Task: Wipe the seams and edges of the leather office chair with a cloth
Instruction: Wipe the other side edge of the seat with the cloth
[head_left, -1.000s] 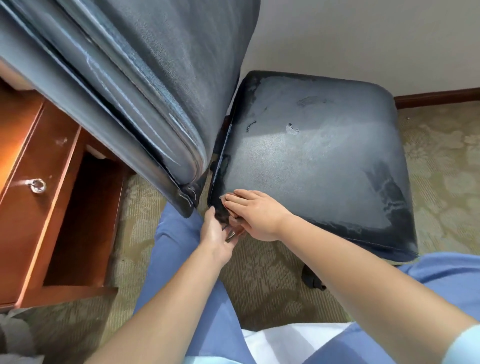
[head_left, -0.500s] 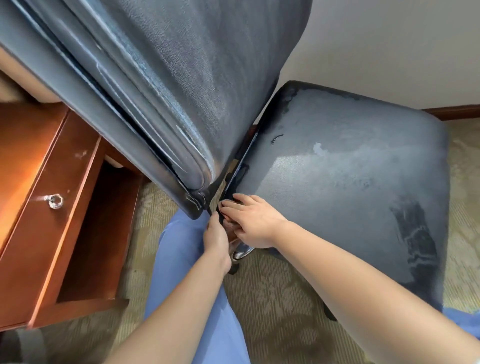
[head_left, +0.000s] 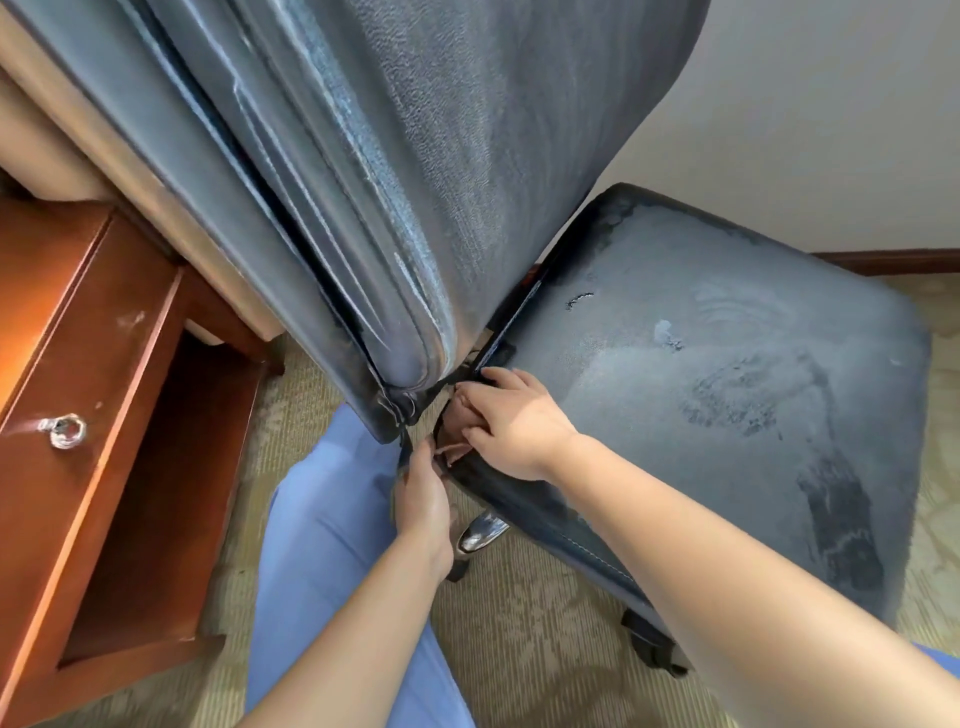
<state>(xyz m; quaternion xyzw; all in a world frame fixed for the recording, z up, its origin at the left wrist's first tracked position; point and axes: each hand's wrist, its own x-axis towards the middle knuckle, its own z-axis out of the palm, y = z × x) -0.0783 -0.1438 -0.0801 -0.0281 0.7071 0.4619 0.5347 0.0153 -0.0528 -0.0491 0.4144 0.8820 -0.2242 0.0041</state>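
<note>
The seat (head_left: 701, 415) lies flat before me, its long axis running from the near corner away toward the wall (head_left: 831, 104); the backrest (head_left: 415, 182) stands upright at its left. At the near corner my right hand (head_left: 511, 423) curls its fingers over the seat edge, and my left hand (head_left: 423, 499) pinches something thin just below. I cannot see a cloth. The chair has wheels, so I judge a hard push may roll it into the drawer (head_left: 78, 415).
</note>
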